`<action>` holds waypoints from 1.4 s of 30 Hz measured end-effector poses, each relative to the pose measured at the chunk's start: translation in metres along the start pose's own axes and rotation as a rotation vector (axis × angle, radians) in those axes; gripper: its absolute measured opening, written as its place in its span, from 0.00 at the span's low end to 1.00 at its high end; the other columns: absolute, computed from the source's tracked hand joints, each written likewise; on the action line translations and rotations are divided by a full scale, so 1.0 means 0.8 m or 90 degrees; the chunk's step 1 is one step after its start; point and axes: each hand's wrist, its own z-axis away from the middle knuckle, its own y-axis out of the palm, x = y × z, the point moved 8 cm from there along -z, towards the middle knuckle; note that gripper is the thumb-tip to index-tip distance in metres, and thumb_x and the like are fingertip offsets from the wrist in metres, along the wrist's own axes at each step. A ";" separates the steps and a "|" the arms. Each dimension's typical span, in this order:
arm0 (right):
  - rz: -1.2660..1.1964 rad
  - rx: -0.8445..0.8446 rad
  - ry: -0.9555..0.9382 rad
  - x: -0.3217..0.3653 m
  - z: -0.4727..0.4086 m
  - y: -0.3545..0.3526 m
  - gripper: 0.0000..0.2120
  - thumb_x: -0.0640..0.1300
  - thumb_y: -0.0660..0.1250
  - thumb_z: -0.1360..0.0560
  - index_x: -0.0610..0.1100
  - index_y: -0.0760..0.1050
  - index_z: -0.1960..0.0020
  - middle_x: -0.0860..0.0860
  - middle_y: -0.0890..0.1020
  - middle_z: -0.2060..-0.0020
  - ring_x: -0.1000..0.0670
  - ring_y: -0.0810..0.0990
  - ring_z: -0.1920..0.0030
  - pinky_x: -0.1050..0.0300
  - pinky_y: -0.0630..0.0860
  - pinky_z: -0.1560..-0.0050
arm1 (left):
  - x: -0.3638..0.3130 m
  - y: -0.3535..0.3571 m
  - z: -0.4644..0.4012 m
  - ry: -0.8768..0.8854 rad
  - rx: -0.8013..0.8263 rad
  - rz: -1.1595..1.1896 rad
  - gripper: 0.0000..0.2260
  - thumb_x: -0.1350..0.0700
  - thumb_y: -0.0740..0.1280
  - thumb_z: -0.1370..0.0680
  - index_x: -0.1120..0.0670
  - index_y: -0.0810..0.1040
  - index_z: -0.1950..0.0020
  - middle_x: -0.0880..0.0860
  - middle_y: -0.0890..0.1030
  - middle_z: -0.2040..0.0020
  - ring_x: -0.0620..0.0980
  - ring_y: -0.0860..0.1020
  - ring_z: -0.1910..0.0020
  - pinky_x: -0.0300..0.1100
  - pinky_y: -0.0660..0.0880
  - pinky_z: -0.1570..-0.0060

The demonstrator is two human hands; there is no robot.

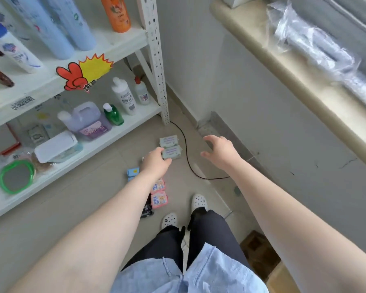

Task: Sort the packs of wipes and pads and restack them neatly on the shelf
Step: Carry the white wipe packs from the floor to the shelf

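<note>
Packs of wipes lie on the floor, not yet on the shelf [123,132]: two green packs, the far one [168,141] and the near one [172,152] touching each other, two pink packs [159,199] nearer the feet, and a blue pack [133,172] to the left.

In the head view, the left hand [154,163] reaches down over the near green pack, fingers curled at its left edge (whether it truly grips, I cannot tell). The right hand [219,151] hovers spread and holds nothing, to the right of the packs.

A black cable [186,153] runs just right of the green packs; a careless sweep could snag it. A one-sided pinch may let the soft pack sag and slip.
</note>
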 end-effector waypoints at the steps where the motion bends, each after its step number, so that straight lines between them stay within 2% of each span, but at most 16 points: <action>1: 0.003 0.009 -0.004 0.000 -0.018 -0.005 0.27 0.49 0.66 0.22 0.50 0.63 0.26 0.43 0.70 0.35 0.40 0.65 0.32 0.47 0.69 0.37 | -0.002 0.003 -0.012 -0.015 0.002 0.013 0.22 0.53 0.65 0.22 0.53 0.69 0.29 0.56 0.75 0.33 0.56 0.73 0.35 0.46 0.71 0.39; 6: 0.003 0.046 -0.059 0.008 -0.123 -0.014 0.27 0.49 0.66 0.22 0.48 0.63 0.25 0.43 0.71 0.34 0.41 0.65 0.31 0.48 0.69 0.37 | 0.003 0.023 -0.077 -0.102 -0.004 0.083 0.21 0.52 0.65 0.22 0.53 0.69 0.30 0.55 0.77 0.36 0.56 0.76 0.39 0.45 0.73 0.42; 10: -0.027 0.065 -0.086 -0.008 -0.199 0.017 0.27 0.49 0.67 0.23 0.48 0.64 0.26 0.43 0.72 0.33 0.42 0.68 0.32 0.51 0.69 0.36 | 0.024 0.074 -0.134 -0.198 0.002 0.219 0.22 0.50 0.68 0.23 0.54 0.71 0.30 0.56 0.77 0.36 0.55 0.76 0.38 0.46 0.72 0.38; 16: -0.099 0.099 -0.060 -0.073 -0.327 0.128 0.27 0.48 0.68 0.23 0.46 0.66 0.27 0.44 0.72 0.31 0.45 0.70 0.31 0.55 0.67 0.36 | 0.079 0.210 -0.236 -0.335 -0.011 0.470 0.21 0.47 0.66 0.22 0.56 0.74 0.32 0.56 0.76 0.34 0.57 0.73 0.35 0.49 0.69 0.35; 20: -0.140 0.092 -0.008 -0.125 -0.432 0.233 0.26 0.47 0.67 0.23 0.43 0.66 0.27 0.44 0.74 0.40 0.47 0.74 0.40 0.58 0.69 0.40 | 0.149 0.332 -0.323 -0.475 -0.038 0.621 0.31 0.33 0.68 0.30 0.52 0.75 0.35 0.55 0.80 0.43 0.58 0.78 0.41 0.53 0.74 0.39; 22: -0.181 0.092 0.017 -0.144 -0.482 0.286 0.27 0.48 0.68 0.23 0.44 0.65 0.27 0.43 0.74 0.40 0.45 0.75 0.41 0.58 0.69 0.38 | 0.188 0.388 -0.370 -0.529 -0.057 0.667 0.33 0.28 0.69 0.37 0.50 0.77 0.43 0.55 0.80 0.53 0.55 0.80 0.50 0.52 0.78 0.43; 24: -0.209 0.096 0.028 -0.156 -0.531 0.339 0.29 0.50 0.68 0.24 0.44 0.63 0.26 0.42 0.73 0.37 0.44 0.74 0.39 0.58 0.69 0.38 | 0.214 0.437 -0.422 -0.543 -0.049 0.727 0.23 0.30 0.68 0.33 0.49 0.69 0.62 0.54 0.74 0.63 0.52 0.76 0.61 0.47 0.77 0.52; 25: -0.220 0.100 0.036 -0.159 -0.556 0.364 0.31 0.50 0.68 0.24 0.44 0.62 0.25 0.42 0.72 0.34 0.44 0.73 0.36 0.57 0.68 0.37 | 0.220 0.456 -0.444 -0.557 -0.043 0.775 0.24 0.30 0.67 0.32 0.50 0.65 0.64 0.53 0.71 0.64 0.51 0.73 0.65 0.45 0.74 0.57; 27: -0.236 0.104 0.046 -0.163 -0.605 0.410 0.33 0.51 0.68 0.24 0.42 0.59 0.24 0.43 0.68 0.29 0.45 0.69 0.31 0.58 0.66 0.36 | 0.220 0.480 -0.489 -0.565 -0.059 0.877 0.23 0.32 0.67 0.30 0.52 0.68 0.59 0.53 0.70 0.61 0.51 0.71 0.64 0.45 0.71 0.56; 28: -0.241 0.101 0.045 -0.162 -0.627 0.431 0.34 0.52 0.68 0.24 0.42 0.58 0.24 0.45 0.67 0.27 0.45 0.68 0.30 0.58 0.66 0.35 | 0.224 0.492 -0.509 -0.567 -0.086 0.927 0.24 0.33 0.68 0.30 0.52 0.71 0.51 0.54 0.73 0.55 0.53 0.74 0.58 0.46 0.71 0.54; 30: -0.248 0.098 0.029 -0.156 -0.672 0.465 0.37 0.56 0.68 0.25 0.44 0.57 0.23 0.47 0.66 0.26 0.46 0.67 0.29 0.55 0.66 0.31 | 0.227 0.505 -0.540 -0.596 -0.148 1.063 0.37 0.35 0.73 0.35 0.48 0.64 0.32 0.51 0.74 0.40 0.57 0.76 0.44 0.51 0.74 0.53; 31: -0.254 0.100 0.025 -0.153 -0.691 0.479 0.38 0.58 0.68 0.26 0.46 0.57 0.23 0.48 0.65 0.26 0.46 0.68 0.29 0.52 0.67 0.31 | 0.231 0.510 -0.554 -0.606 -0.200 1.111 0.41 0.37 0.75 0.36 0.46 0.59 0.29 0.49 0.73 0.37 0.58 0.76 0.43 0.53 0.76 0.52; 33: -0.266 0.114 0.015 -0.148 -0.715 0.503 0.39 0.60 0.70 0.28 0.49 0.58 0.23 0.49 0.66 0.27 0.46 0.70 0.31 0.47 0.70 0.32 | 0.242 0.513 -0.569 -0.610 -0.291 1.149 0.41 0.44 0.77 0.34 0.45 0.56 0.29 0.49 0.73 0.36 0.58 0.78 0.45 0.58 0.78 0.49; 36: -0.252 0.135 -0.035 -0.136 -0.739 0.527 0.34 0.56 0.74 0.30 0.47 0.67 0.28 0.47 0.75 0.34 0.46 0.77 0.38 0.45 0.75 0.38 | 0.245 0.521 -0.587 -0.592 -0.290 1.198 0.40 0.49 0.76 0.30 0.44 0.54 0.27 0.50 0.72 0.35 0.58 0.79 0.46 0.61 0.78 0.48; 38: -0.242 0.113 -0.057 -0.131 -0.743 0.530 0.26 0.50 0.77 0.32 0.43 0.75 0.38 0.46 0.81 0.44 0.44 0.81 0.44 0.44 0.78 0.42 | 0.244 0.522 -0.589 -0.585 -0.293 1.209 0.39 0.52 0.75 0.29 0.45 0.54 0.27 0.52 0.73 0.35 0.58 0.79 0.44 0.62 0.78 0.50; 42: -0.272 0.047 -0.030 -0.134 -0.727 0.492 0.18 0.46 0.79 0.34 0.43 0.79 0.47 0.48 0.82 0.54 0.45 0.82 0.49 0.48 0.79 0.45 | 0.229 0.510 -0.569 -0.607 -0.282 1.178 0.34 0.55 0.75 0.28 0.51 0.58 0.29 0.55 0.73 0.36 0.59 0.78 0.45 0.57 0.79 0.51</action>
